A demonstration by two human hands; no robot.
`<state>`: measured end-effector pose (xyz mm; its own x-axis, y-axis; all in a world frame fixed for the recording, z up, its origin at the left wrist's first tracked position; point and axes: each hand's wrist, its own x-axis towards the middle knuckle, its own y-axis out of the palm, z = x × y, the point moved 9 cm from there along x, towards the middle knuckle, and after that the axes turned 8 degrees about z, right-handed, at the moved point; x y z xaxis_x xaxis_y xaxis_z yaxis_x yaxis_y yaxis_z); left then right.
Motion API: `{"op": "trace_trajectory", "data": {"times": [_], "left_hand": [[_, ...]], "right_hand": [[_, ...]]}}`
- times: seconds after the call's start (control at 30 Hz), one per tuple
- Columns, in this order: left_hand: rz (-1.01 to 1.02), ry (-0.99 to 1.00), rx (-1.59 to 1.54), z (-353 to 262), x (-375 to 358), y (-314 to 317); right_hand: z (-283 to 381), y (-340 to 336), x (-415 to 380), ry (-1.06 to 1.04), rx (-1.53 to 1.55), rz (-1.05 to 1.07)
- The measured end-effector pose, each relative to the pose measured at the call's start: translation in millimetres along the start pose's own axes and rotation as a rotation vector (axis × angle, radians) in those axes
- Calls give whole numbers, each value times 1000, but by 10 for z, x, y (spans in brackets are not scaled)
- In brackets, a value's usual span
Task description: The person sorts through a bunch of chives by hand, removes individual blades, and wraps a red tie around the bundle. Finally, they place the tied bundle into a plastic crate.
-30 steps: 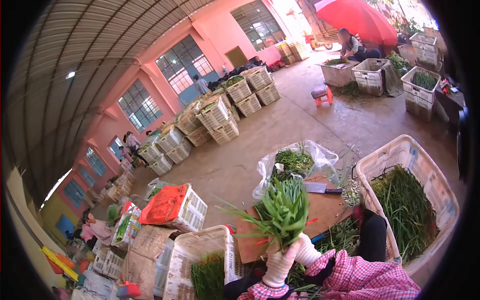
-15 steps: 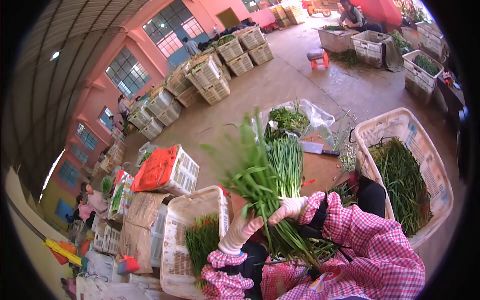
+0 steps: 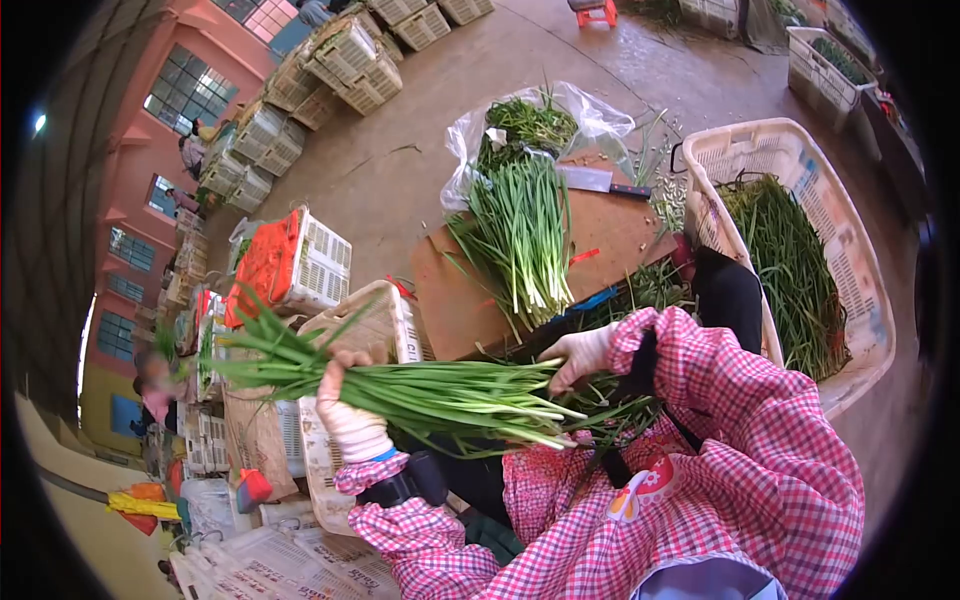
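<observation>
A long bunch of garlic chives (image 3: pixel 450 390) lies sideways across my lap, leaf tips to the left and pale root ends to the right. My left hand (image 3: pixel 345 400), in a whitish glove with bare fingertips, is closed around its leafy part. At the pale end, my gloved right hand (image 3: pixel 583 355) has its fingers curled against the upper stems. Beyond my hands, a second pile of chives (image 3: pixel 525 240) rests on a brown board (image 3: pixel 450 300), roots toward me. Loose green trimmings (image 3: pixel 640 300) lie near my right knee.
A knife (image 3: pixel 605 182) lies on the board's far end, beside greens in a clear plastic bag (image 3: pixel 590 105). To the right stands a crate (image 3: pixel 715 160) of greens; another crate (image 3: pixel 385 310) is at my left. Stacked crates (image 3: pixel 345 65) line the left, with an orange-covered one (image 3: pixel 325 260) nearer.
The bunch has swung from upright to lying sideways, with its tips now left. My left hand has moved left along it, and my right hand is at the root end. The view has tilted down.
</observation>
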<state>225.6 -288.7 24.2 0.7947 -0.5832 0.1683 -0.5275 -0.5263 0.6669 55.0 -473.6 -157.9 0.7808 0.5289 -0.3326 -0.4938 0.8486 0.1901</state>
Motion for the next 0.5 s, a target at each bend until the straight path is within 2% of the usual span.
{"op": "trace_trajectory", "data": {"times": [0.07,0.17,0.2,0.23,0.33,0.4,0.47,0.5], "left_hand": [[-330,21,8,-152,-114,-322],[-278,12,-35,-232,-183,-580],[-195,43,-11,-290,-180,-705],[-110,75,12,-340,-177,-691],[-90,105,74,-430,-238,-785],[-132,113,60,-514,-271,-1031],[-174,121,44,-520,-285,-914],[-293,89,44,-505,-352,-924]], "right_hand": [[-230,-158,-198,75,80,-168],[-281,-267,-410,-52,209,-280],[-324,-289,-447,-93,269,-267],[-335,-333,-524,-90,255,-329],[-366,-436,-732,-91,217,-433],[-389,-471,-867,-124,319,-492],[-450,-550,-991,-190,339,-546],[-525,-581,-1048,-178,353,-577]]}}
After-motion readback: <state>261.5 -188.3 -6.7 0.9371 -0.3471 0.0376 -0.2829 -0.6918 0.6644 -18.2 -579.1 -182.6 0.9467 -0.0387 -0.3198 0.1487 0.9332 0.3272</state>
